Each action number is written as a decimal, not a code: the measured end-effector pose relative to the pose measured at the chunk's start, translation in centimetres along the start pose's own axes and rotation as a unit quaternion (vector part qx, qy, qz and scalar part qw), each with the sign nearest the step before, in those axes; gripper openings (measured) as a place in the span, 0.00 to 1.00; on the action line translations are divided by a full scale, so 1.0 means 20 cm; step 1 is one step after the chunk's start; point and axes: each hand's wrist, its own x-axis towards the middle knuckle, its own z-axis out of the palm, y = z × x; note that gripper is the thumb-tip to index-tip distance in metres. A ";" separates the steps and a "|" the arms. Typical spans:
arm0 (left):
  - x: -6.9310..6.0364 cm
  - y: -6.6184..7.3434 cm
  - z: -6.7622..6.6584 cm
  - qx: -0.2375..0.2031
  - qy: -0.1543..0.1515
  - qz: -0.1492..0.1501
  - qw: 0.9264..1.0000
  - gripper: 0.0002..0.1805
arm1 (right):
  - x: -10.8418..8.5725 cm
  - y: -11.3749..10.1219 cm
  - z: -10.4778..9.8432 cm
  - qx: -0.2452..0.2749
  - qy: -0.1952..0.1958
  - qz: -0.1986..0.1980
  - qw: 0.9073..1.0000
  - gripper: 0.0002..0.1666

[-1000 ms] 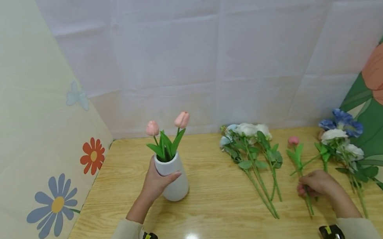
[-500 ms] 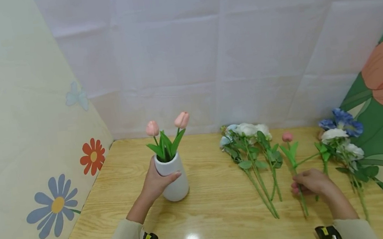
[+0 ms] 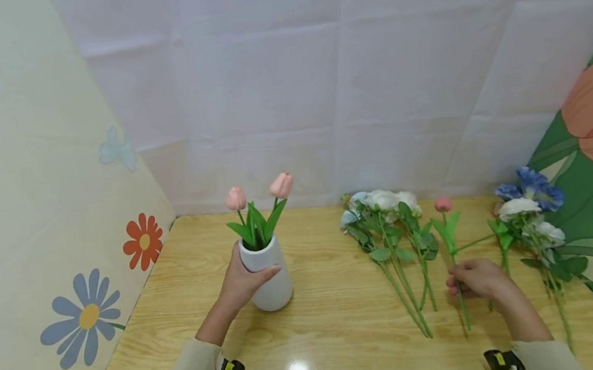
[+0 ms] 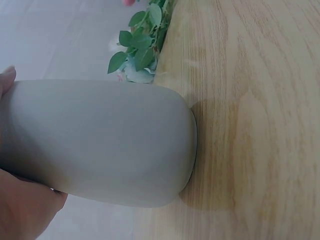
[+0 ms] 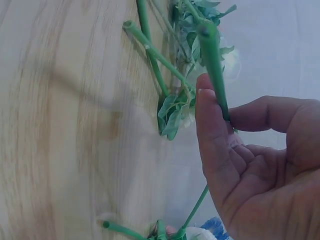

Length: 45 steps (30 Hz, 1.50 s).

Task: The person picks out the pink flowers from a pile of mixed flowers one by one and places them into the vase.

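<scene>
My left hand (image 3: 241,281) grips the upper part of a white vase (image 3: 272,288), which stands upright on the table and holds two pink tulips (image 3: 281,185). In the left wrist view the vase (image 4: 110,142) lies across the picture, its base on the wood. My right hand (image 3: 480,279) pinches the green stem of a darker pink tulip (image 3: 443,204) between thumb and fingers. The right wrist view shows that stem (image 5: 212,60) in the hand (image 5: 260,160), its cut end towards the camera.
White and pale blue flowers (image 3: 383,201) with long stems lie between the vase and my right hand. Beyond that hand are a green-leaved stem (image 3: 502,235), white flowers (image 3: 519,208) and a blue flower (image 3: 535,188). A pale cloth (image 3: 275,90) hangs behind the table (image 3: 325,340).
My right hand has moved a little left and away from me with the pinched tulip, whose head now stands farther left and higher in view. The left hand and vase have stayed put.
</scene>
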 end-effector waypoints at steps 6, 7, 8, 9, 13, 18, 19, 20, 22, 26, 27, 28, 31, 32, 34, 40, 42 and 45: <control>0.00 0.00 0.00 -0.001 -0.002 0.004 1.000 0.53 | -0.01 -0.02 0.02 0.001 0.002 -0.005 1.000 0.21; 0.00 0.00 0.00 0.000 -0.003 0.006 1.000 0.52 | -0.01 -0.03 0.02 0.002 0.001 -0.007 1.000 0.22; 0.00 0.00 0.00 0.000 -0.003 0.006 1.000 0.52 | -0.01 -0.03 0.03 0.002 0.002 -0.007 1.000 0.22; 0.00 0.00 0.00 0.000 -0.004 0.007 1.000 0.52 | -0.01 -0.04 0.03 0.002 0.002 -0.008 1.000 0.22; 0.00 0.01 0.00 0.003 -0.003 0.010 1.000 0.52 | -0.02 -0.06 0.04 0.003 -0.003 -0.013 1.000 0.23; 0.00 0.00 0.00 0.002 -0.002 0.006 1.000 0.53 | -0.03 -0.08 0.04 0.011 -0.008 -0.019 1.000 0.24; 0.00 0.00 0.00 0.002 -0.002 0.005 1.000 0.53 | -0.03 -0.08 0.04 0.013 -0.009 -0.019 1.000 0.24; 0.01 0.00 0.00 0.001 -0.001 0.003 1.000 0.53 | -0.03 -0.09 0.04 0.016 -0.010 -0.021 1.000 0.24; 0.01 -0.01 0.00 0.001 -0.001 0.001 1.000 0.53 | -0.03 -0.09 0.05 0.020 -0.014 -0.026 0.999 0.24; 0.01 -0.01 0.00 0.003 -0.001 0.001 1.000 0.54 | -0.02 -0.12 0.06 0.021 -0.012 -0.037 0.999 0.23; 0.01 0.00 0.00 0.003 -0.001 0.002 1.000 0.54 | -0.02 -0.12 0.06 0.020 -0.009 -0.039 0.999 0.23; 0.01 0.00 0.00 0.004 -0.001 0.002 1.000 0.54 | -0.02 -0.13 0.06 0.019 -0.007 -0.043 0.999 0.22; 0.01 0.00 0.00 0.005 -0.001 0.005 1.000 0.53 | -0.02 -0.15 0.07 0.013 -0.003 -0.054 0.998 0.20; 0.01 0.00 0.00 0.005 -0.001 0.006 1.000 0.53 | -0.02 -0.15 0.08 0.010 -0.001 -0.057 0.998 0.20; 0.00 0.00 0.00 0.006 -0.001 0.006 1.000 0.53 | -0.02 -0.17 0.08 0.007 0.001 -0.067 0.998 0.19; 0.00 0.00 0.00 0.003 -0.003 0.008 1.000 0.53 | -0.03 -0.24 0.13 0.016 0.018 -0.083 0.996 0.20; 0.00 0.00 0.00 0.002 -0.004 0.011 1.000 0.53 | -0.03 -0.26 0.15 0.020 0.025 -0.086 0.996 0.21; 0.00 0.01 0.00 0.002 -0.004 0.012 1.000 0.53 | -0.03 -0.30 0.17 0.028 0.034 -0.095 0.995 0.20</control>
